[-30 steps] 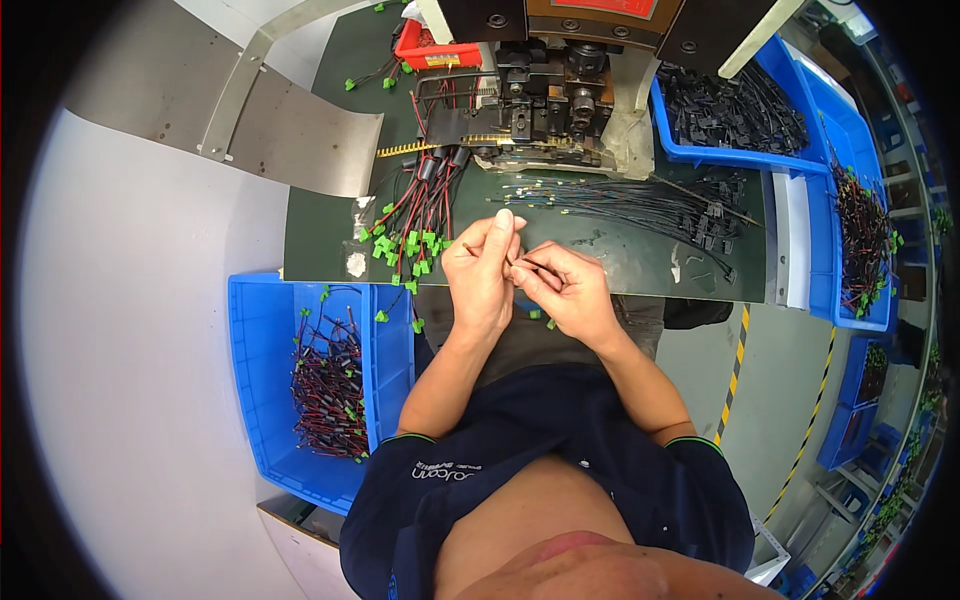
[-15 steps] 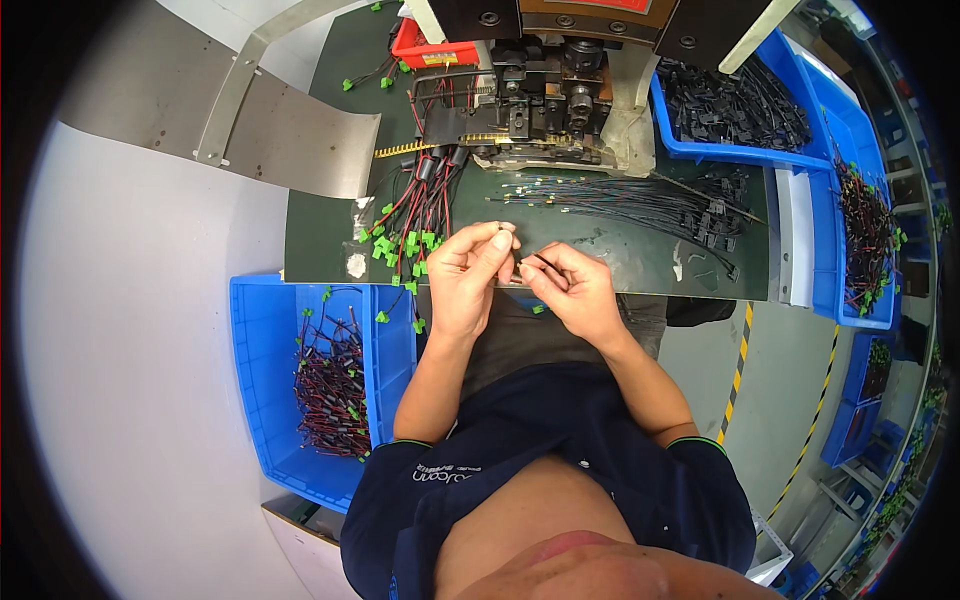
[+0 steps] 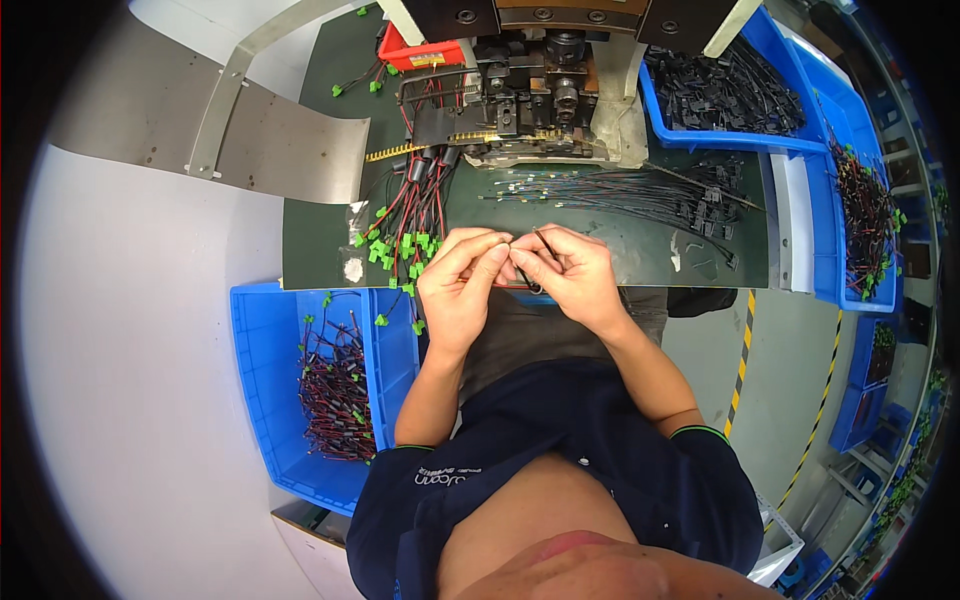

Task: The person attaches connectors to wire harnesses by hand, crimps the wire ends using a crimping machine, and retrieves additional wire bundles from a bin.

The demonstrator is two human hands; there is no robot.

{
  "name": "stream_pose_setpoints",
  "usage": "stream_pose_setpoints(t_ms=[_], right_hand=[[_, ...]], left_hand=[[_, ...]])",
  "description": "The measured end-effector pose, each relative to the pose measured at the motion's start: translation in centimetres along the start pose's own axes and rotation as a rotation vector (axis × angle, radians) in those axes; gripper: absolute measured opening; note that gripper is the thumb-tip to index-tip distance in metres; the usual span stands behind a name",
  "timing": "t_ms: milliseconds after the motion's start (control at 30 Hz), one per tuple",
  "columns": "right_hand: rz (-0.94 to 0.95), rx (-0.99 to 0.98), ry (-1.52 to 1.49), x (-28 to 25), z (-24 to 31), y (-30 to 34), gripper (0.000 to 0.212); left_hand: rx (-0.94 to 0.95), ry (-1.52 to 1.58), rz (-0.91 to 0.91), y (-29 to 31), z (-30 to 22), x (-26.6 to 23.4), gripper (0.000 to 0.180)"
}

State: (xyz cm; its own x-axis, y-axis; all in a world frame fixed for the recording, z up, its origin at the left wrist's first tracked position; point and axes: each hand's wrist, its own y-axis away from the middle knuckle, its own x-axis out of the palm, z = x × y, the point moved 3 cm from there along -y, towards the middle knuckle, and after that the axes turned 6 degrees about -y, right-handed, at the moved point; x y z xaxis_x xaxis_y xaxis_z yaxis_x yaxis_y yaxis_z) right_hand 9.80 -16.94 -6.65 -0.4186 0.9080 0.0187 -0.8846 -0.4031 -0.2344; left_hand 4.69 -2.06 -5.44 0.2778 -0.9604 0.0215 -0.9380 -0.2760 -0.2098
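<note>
At the green table (image 3: 640, 262), the right hand (image 3: 572, 278) is gripping a black wire (image 3: 543, 240), the left hand (image 3: 460, 290) pinching something unclear. At their eight o'clock a blue bin (image 3: 262, 345) is sitting, at four floor tape (image 3: 741, 355).

Press (image 3: 545, 95) toward surface's (image 3: 650, 255) far edge, red tray (image 3: 447, 51) left of it. Curved metal sheet (image 3: 290, 150) at left edge. Blue bin (image 3: 262, 345) just off near-left corner.
</note>
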Motion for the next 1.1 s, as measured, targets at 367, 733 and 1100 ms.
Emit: stream_pose_setpoints(t_ms=[367, 733, 1100], right_hand=[[-0.089, 0.113, -0.221, 0.8, -0.6, 0.7, 0.008], [-0.021, 0.195, -0.483, 1.2, -1.2, 1.2, 0.006], [-0.012, 0.137, -0.183, 0.7, -0.3, 1.1, 0.006]], left_hand=[[-0.02, -0.084, -0.099, 0.6, 0.4, 0.5, 0.007], [-0.273, 0.437, 0.027, 0.4, 1.1, 1.2, 0.017], [-0.368, 0.787, -0.138, 0.2, 3.2, 1.0, 0.013]])
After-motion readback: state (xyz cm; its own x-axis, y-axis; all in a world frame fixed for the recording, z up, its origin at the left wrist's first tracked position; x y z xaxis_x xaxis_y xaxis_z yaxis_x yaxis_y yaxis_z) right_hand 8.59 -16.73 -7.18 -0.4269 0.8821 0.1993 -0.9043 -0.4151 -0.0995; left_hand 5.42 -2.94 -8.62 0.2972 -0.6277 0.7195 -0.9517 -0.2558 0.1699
